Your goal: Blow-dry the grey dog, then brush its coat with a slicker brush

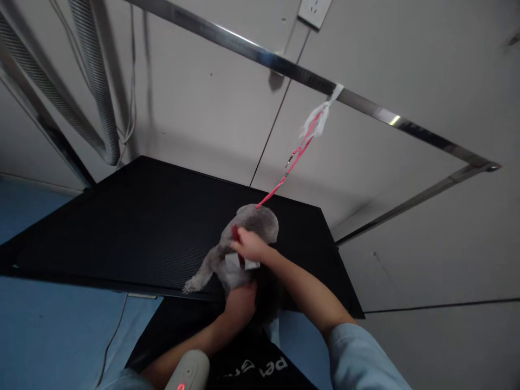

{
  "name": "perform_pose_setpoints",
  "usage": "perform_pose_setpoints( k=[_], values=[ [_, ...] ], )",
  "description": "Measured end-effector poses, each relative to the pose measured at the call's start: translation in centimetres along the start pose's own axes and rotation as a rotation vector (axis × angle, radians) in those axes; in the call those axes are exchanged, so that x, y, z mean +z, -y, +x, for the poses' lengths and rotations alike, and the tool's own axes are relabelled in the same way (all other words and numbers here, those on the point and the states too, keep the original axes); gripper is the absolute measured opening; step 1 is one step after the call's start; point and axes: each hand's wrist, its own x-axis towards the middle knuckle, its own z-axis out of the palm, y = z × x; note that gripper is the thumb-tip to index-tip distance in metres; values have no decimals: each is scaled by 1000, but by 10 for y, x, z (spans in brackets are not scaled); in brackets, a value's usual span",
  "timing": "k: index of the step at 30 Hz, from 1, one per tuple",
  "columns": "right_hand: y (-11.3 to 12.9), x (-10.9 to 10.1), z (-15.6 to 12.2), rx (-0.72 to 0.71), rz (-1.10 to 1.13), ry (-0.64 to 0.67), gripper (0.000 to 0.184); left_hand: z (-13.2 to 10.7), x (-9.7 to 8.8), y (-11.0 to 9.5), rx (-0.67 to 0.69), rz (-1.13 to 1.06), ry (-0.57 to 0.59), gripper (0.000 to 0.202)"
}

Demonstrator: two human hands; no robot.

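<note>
A small grey curly-coated dog is on the black grooming table, with one furry leg stretched toward the near edge. My right hand is closed around the red handle of a slicker brush, whose pale flat head lies against the dog's side. Lower down, my left hand is against the dog's body near the table's front edge; its fingers are hidden in or behind the coat. A pink lead runs up from the dog.
A metal bar spans above the table, with white cloth tying the lead to it. Grey ribbed hoses hang at the left. A wall socket is above. A black apron and a grey rounded device are close to me.
</note>
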Motion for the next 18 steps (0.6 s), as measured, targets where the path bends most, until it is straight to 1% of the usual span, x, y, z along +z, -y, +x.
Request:
perform_pose_setpoints(
  k=[1, 2, 3, 4, 5, 7, 8, 9, 11, 12, 13, 15, 16, 17, 18],
  values=[
    [-2, 1, -1, 55, -8, -59, 26, -1, -2, 1, -2, -2, 14, 38],
    [-4, 1, -2, 109, -14, -144, 28, -2, -4, 2, -1, -6, 22, 40],
    [-6, 0, -3, 132, -15, -204, 29, -3, -6, 3, 3, -12, 27, 41],
    [-7, 0, -4, 110, -2, -206, 29, -5, -8, 4, 8, -18, 31, 42],
    [-9, -1, -5, 52, 21, -151, 28, -6, -10, 5, 11, -24, 39, 42],
    [-10, -2, -7, -52, 64, 6, 24, -10, -11, 7, 3, -25, 65, 43],
    [-11, -3, -8, -47, 73, 28, 23, -12, -10, 8, -1, -23, 82, 44],
    [-12, -4, -8, 2, 74, -25, 23, -14, -8, 10, 0, -19, 94, 45],
    [-14, -6, -11, 121, 63, -253, 26, -18, -4, 15, 19, -12, 85, 48],
    [-15, -7, -12, 124, 68, -304, 27, -19, -1, 17, 38, -12, 64, 47],
    [-17, -7, -15, 76, 82, -276, 28, -21, 2, 20, 60, -16, 40, 46],
    [-18, -6, -19, -45, 99, -97, 26, -24, 7, 24, 97, -17, -13, 46],
    [-19, -5, -21, -55, 100, -39, 24, -25, 10, 26, 113, -16, -32, 46],
    [-20, -5, -24, -19, 97, -54, 23, -26, 12, 27, 124, -11, -47, 48],
    [-21, -5, -26, 49, 96, -138, 23, -27, 13, 29, 131, -4, -56, 49]
  ],
)
